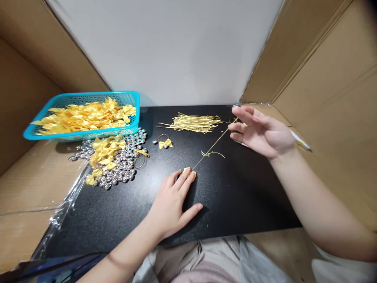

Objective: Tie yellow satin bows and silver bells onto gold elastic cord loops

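My left hand (173, 200) lies flat on the black table, fingers stretched out, its fingertips pressing on a small yellow bow (193, 175) that they partly cover. From the bow a thin strand runs up to the right and continues as a yellow cord (221, 136), drawn straight. A loose cord piece (217, 153) crosses it partway. Raised above the table, my right hand (259, 131) pinches the cord's upper end between its fingers, the other fingers loosely bent. Near the right fingertips, a small loop and a bit of yellow are partly hidden.
A turquoise basket (137, 114) of yellow bows stands at the back left. Before it lie silver bells (118, 173) with bows on top. A finished-looking bow with bell and loop (165, 144) and another loop (140, 160) lie nearby. Cut yellow cords (194, 122) lie behind; cardboard walls flank the table.
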The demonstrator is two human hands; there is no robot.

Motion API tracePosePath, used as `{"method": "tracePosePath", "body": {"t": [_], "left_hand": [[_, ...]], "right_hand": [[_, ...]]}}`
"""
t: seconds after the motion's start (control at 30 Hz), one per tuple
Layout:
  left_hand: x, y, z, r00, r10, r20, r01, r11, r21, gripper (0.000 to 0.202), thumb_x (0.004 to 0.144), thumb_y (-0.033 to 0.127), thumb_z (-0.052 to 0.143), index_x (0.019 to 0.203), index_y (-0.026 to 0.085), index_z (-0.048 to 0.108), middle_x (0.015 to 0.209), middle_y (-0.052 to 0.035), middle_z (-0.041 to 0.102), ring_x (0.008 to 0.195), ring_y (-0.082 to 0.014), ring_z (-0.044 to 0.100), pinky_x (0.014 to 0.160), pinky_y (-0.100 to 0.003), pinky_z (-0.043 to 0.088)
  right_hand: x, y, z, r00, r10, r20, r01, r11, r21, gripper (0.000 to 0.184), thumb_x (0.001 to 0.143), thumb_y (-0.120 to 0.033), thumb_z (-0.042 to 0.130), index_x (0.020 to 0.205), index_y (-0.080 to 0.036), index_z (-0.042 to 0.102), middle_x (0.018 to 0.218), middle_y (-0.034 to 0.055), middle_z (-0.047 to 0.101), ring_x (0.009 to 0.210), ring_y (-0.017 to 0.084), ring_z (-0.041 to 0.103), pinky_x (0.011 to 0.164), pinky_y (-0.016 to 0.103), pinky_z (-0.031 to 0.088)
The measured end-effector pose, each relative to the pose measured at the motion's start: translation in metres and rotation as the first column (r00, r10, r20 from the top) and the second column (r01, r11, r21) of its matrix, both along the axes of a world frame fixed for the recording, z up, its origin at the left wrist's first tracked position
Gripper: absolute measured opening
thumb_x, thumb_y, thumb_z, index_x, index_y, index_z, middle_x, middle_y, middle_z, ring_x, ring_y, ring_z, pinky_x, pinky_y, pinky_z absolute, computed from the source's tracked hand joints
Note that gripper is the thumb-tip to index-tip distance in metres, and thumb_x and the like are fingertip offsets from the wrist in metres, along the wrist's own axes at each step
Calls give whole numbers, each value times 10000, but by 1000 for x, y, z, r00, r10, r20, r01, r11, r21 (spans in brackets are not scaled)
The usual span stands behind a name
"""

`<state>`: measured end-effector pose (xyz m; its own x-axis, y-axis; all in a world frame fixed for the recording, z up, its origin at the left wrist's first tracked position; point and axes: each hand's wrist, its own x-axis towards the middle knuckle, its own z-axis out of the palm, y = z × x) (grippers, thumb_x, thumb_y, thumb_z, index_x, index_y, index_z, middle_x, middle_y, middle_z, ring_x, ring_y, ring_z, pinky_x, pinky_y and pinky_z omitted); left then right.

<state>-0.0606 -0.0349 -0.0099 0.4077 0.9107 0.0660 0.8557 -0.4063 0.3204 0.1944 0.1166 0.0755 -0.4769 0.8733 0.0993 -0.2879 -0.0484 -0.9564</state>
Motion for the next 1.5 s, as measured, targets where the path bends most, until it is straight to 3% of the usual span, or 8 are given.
{"method": "tracePosePath", "body": {"t": [0.2,0.4,0.63,0.77,0.93,1.07,1.23,1.5], "left_hand": [[44,7,-3,989,146,23,-147,989,22,670,901,482,527,1419,61,466,1501,-195,465,1241,-372,470,1032,-557,418],[60,13,-3,966,259,11,-259,965,29,685,909,496,502,1424,45,463,1518,-220,429,1255,-406,449,1008,-566,417],[66,14,0,954,298,-20,-296,954,53,697,909,505,488,1404,15,487,1480,-249,469,1286,-444,438,1015,-588,397],[69,13,3,950,308,-47,-305,950,64,711,905,518,484,1390,-2,500,1471,-265,472,1309,-457,426,1032,-593,378],[72,11,6,944,316,-98,-312,948,62,697,899,511,496,1391,17,510,1468,-277,470,1333,-465,422,1053,-609,363],[72,11,5,923,358,-142,-354,934,53,692,893,509,510,1437,84,477,1499,-231,455,1353,-412,439,1104,-575,343],[71,17,0,907,384,-176,-377,923,74,671,916,497,467,1429,64,480,1484,-204,487,1354,-370,456,1117,-565,349],[73,18,-5,898,411,-157,-399,911,103,660,921,520,431,1382,62,540,1452,-197,526,1341,-366,482,1097,-532,386]], "right_hand": [[-33,-5,36,992,-52,116,23,972,233,160,839,-302,702,948,-235,606,1097,-4,699,902,161,710,678,273,558],[-54,-14,44,984,-154,90,118,939,322,236,832,-424,711,885,-224,597,894,-17,686,880,154,714,604,216,518],[-58,-26,51,985,-153,73,120,934,335,223,832,-425,707,846,-225,611,791,-32,658,835,133,701,622,220,512],[-59,-23,47,984,-169,59,139,931,338,216,829,-423,712,842,-228,622,766,-33,641,783,114,668,617,220,504],[-54,-10,17,972,-233,-38,234,924,302,230,736,-410,792,806,-235,660,875,-37,686,744,78,598,705,223,516],[-50,-7,2,962,-266,-68,275,932,235,308,625,-462,853,788,-247,704,905,-34,715,819,100,634,810,260,530],[-51,-15,13,967,-211,-141,236,951,198,246,634,-429,864,774,-268,741,836,-53,733,752,79,651,746,224,540],[-56,-17,27,957,-176,-230,236,935,265,221,626,-397,878,730,-263,736,693,-90,702,664,52,655,701,188,557]]}}
